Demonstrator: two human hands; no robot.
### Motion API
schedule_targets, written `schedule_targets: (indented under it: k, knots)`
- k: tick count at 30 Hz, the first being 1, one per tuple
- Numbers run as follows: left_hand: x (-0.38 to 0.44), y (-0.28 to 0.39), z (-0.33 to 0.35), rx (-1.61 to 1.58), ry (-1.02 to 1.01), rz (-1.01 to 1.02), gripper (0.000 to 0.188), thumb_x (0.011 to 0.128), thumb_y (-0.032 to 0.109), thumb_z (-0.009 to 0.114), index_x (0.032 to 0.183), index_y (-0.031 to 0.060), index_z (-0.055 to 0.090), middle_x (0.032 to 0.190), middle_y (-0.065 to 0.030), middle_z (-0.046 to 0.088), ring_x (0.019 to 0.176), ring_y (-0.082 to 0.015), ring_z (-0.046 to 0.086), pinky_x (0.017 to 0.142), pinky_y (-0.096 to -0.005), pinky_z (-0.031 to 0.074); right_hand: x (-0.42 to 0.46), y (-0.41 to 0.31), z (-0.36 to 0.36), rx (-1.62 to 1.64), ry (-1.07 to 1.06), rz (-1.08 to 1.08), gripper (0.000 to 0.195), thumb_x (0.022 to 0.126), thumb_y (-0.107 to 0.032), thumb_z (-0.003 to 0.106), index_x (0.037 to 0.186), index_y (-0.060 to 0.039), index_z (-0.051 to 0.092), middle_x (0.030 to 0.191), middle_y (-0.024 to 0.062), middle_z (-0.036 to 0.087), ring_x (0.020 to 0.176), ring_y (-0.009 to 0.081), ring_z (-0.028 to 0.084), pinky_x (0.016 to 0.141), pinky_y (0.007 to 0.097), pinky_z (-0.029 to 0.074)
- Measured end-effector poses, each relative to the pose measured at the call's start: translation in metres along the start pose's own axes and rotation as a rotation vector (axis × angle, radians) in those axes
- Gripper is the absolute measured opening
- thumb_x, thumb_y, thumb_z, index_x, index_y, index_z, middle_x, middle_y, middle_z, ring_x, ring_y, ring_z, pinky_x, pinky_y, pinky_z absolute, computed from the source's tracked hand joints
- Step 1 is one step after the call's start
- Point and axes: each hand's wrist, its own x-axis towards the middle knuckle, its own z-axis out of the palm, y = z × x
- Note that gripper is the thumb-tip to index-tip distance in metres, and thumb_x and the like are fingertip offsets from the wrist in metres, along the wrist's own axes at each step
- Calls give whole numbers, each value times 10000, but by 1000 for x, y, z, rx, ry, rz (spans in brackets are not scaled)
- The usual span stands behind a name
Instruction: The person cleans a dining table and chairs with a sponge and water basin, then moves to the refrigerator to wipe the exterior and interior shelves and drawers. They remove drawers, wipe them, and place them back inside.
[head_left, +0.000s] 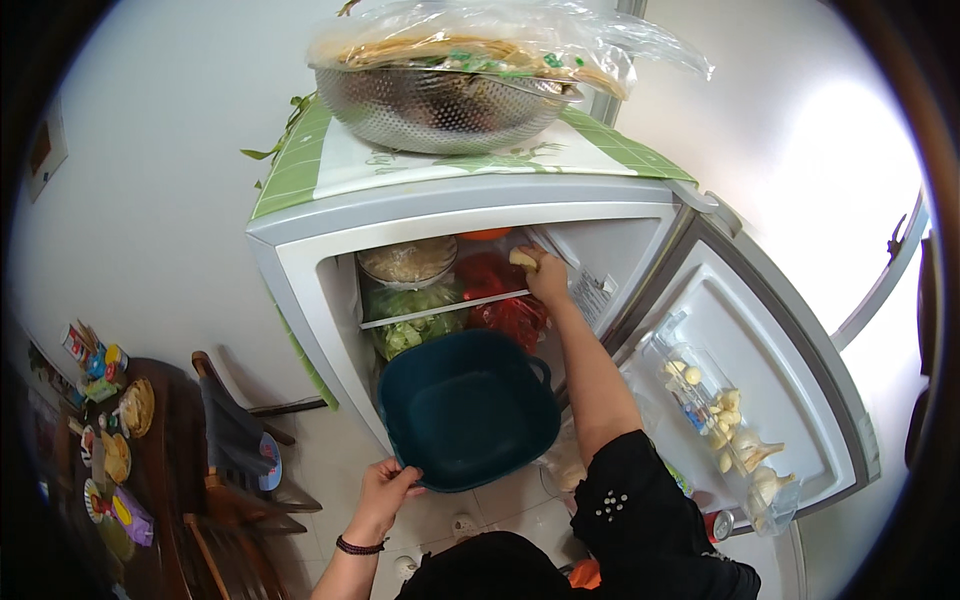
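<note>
My left hand (390, 484) grips the near left rim of a dark teal plastic basin (472, 412), which hangs at the front of the open refrigerator. The basin holds nothing that I can see. My right hand (546, 274) reaches inside over the glass shelf (450, 306), with a pale yellowish piece of food (523, 259) at its fingertips. Beside that hand lies a red plastic bag (487, 276) on the shelf. A covered bowl (409, 261) stands at the shelf's left. Below are a bag of green vegetables (412, 334) and another red bag (514, 319).
The refrigerator door (772, 360) stands open at right, with garlic bulbs (765, 491) and a can (718, 525). A perforated metal colander (442, 109) under a plastic bag sits on top. Wooden chairs (225, 491) and a laden table (161, 450) are at left.
</note>
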Motion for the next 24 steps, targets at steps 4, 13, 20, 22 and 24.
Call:
schedule_targets:
  k: [4,13,20,22,24]
  knots:
    - [4,6,1,-16,-20,29,39,833,38,576,828,9,601,802,-36,625,698,-125,610,674,-262,547,2,32,15,302,-91,91,405,743,6,505,1090,-137,659,978,205,653,933,365,619,834,390,479]
    - [20,17,7,-26,-3,53,59,838,49,569,809,6,598,789,-45,624,688,-124,608,676,-258,541,-55,-95,35,94,47,-323,335,776,-95,516,1087,-41,629,1003,200,637,917,394,595,818,459,465]
    - [25,22,-1,9,3,37,56,830,39,576,792,6,602,789,-46,630,686,-124,610,673,-251,540,-75,-137,-32,533,-343,-447,424,741,46,477,1136,-45,600,1125,202,596,1069,369,540,935,390,432]
    - [17,28,0,-8,29,30,41,814,5,588,776,-6,598,780,-55,624,677,-125,607,664,-249,543,-54,-129,-47,310,-312,-224,394,747,49,483,1100,-56,624,1082,213,610,1050,354,560,924,387,444]
    - [10,29,-3,-12,56,24,39,814,8,587,784,-12,602,783,-57,627,677,-122,606,663,-251,544,-25,-88,-44,115,-253,137,323,744,23,521,1026,-59,657,1023,222,625,1013,335,586,892,402,457]
